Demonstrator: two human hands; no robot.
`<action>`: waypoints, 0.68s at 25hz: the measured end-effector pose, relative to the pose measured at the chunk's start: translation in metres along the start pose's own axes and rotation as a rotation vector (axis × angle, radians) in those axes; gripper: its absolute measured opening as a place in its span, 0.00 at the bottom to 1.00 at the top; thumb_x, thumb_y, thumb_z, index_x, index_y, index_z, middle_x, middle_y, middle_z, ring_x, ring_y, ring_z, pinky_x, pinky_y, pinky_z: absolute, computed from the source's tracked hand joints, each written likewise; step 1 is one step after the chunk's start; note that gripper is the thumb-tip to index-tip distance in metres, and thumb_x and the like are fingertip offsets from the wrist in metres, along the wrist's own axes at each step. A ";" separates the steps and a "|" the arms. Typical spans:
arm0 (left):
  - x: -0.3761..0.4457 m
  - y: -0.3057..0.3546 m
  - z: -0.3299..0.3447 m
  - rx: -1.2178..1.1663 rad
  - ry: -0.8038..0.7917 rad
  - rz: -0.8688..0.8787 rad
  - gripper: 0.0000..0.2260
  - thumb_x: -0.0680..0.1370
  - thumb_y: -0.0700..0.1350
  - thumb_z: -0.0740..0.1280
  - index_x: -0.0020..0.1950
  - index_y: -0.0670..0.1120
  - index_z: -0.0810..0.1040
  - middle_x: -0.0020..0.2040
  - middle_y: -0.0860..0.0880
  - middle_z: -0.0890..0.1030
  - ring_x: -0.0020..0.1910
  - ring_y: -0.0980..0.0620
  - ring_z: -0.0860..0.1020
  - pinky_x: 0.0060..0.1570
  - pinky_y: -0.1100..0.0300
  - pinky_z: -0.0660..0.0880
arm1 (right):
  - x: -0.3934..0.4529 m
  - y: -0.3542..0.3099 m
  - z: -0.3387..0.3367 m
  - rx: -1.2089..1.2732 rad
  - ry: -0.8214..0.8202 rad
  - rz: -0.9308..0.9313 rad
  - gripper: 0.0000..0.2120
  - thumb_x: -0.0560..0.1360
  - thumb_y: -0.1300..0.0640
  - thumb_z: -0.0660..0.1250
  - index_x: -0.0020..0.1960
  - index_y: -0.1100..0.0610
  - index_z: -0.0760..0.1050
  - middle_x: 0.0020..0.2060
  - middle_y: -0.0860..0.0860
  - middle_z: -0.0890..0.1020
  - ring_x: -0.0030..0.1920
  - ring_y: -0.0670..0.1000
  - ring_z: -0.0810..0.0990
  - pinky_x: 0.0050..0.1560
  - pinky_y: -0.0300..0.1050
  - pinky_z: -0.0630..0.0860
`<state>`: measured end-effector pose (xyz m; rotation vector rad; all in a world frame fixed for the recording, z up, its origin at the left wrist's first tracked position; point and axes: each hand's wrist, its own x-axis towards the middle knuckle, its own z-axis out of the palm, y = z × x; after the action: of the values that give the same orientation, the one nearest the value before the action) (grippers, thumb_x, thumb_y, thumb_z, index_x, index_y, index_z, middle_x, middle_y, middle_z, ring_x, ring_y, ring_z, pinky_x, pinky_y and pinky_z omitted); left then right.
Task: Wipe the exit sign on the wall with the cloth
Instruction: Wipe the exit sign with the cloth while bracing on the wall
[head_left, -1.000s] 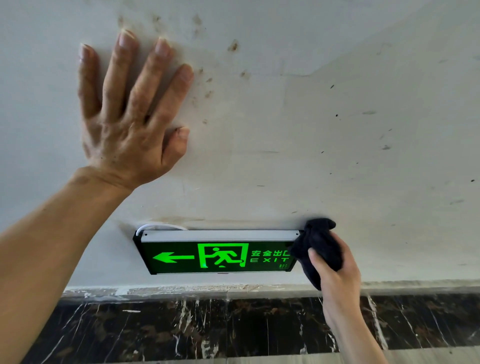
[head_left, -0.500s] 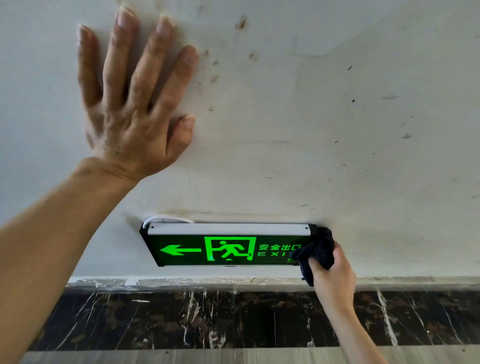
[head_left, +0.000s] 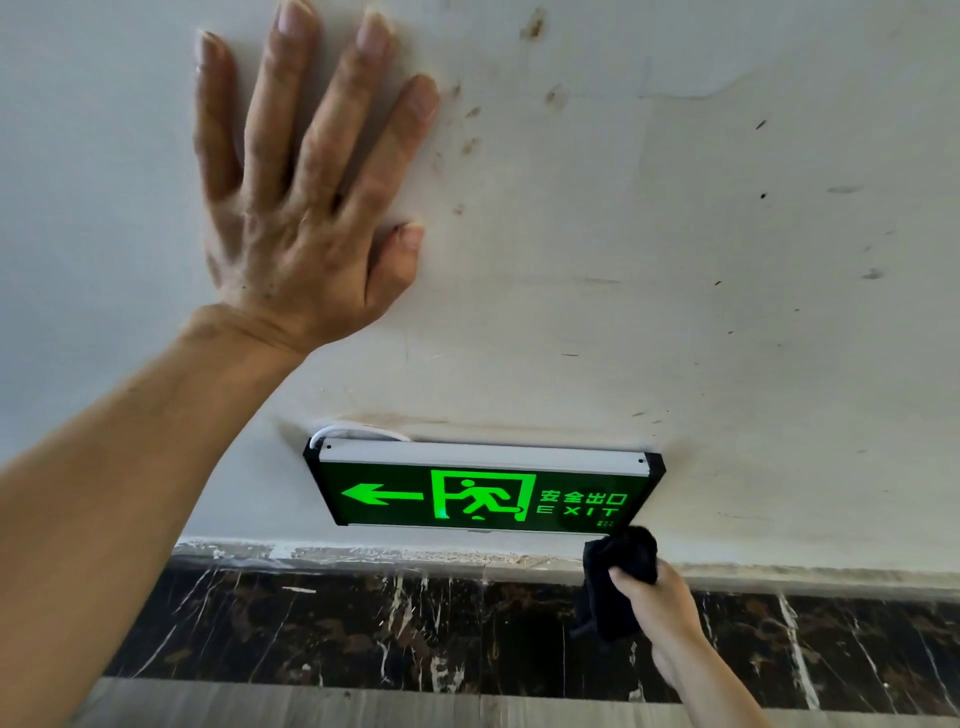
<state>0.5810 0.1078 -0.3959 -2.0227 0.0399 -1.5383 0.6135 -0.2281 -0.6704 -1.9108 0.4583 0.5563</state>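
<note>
A lit green exit sign (head_left: 483, 493) with a left arrow, a running figure and the word EXIT hangs low on the white wall (head_left: 675, 260). Its face is fully visible. My right hand (head_left: 660, 603) grips a bunched black cloth (head_left: 618, 577) just below the sign's lower right corner, with the cloth's top close to that corner. My left hand (head_left: 306, 208) lies flat against the wall above and left of the sign, fingers spread, holding nothing.
The wall carries brown stains (head_left: 532, 26) and dark specks. A white cable (head_left: 358, 431) loops out behind the sign's top left. Below the sign runs a dark marble skirting (head_left: 363, 629), then a grey floor strip (head_left: 415, 712).
My right hand has slid the cloth down from the sign's right end to below its lower right corner, uncovering the EXIT lettering. The left hand stays pressed on the wall.
</note>
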 end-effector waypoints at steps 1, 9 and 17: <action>0.000 0.000 -0.001 0.003 -0.001 0.001 0.27 0.79 0.55 0.54 0.77 0.46 0.63 0.73 0.41 0.65 0.71 0.33 0.63 0.68 0.32 0.59 | 0.000 0.006 0.005 0.208 -0.023 0.137 0.12 0.73 0.63 0.70 0.56 0.58 0.74 0.48 0.59 0.81 0.51 0.62 0.79 0.57 0.66 0.75; 0.001 0.000 0.001 -0.007 -0.003 0.001 0.26 0.80 0.55 0.54 0.76 0.47 0.63 0.72 0.43 0.65 0.70 0.34 0.65 0.67 0.31 0.61 | -0.015 -0.005 0.054 0.882 -0.063 0.229 0.15 0.74 0.69 0.66 0.52 0.51 0.78 0.47 0.54 0.82 0.46 0.55 0.81 0.47 0.52 0.77; 0.002 0.000 -0.003 -0.045 -0.024 -0.038 0.24 0.80 0.55 0.56 0.74 0.48 0.67 0.70 0.45 0.66 0.68 0.38 0.65 0.65 0.32 0.66 | -0.051 -0.012 0.127 0.915 -0.125 0.227 0.15 0.74 0.71 0.66 0.47 0.51 0.80 0.46 0.53 0.83 0.48 0.55 0.81 0.47 0.51 0.77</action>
<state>0.5790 0.1060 -0.3932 -2.0877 0.0277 -1.5491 0.5564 -0.1032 -0.6761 -0.9521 0.7031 0.4871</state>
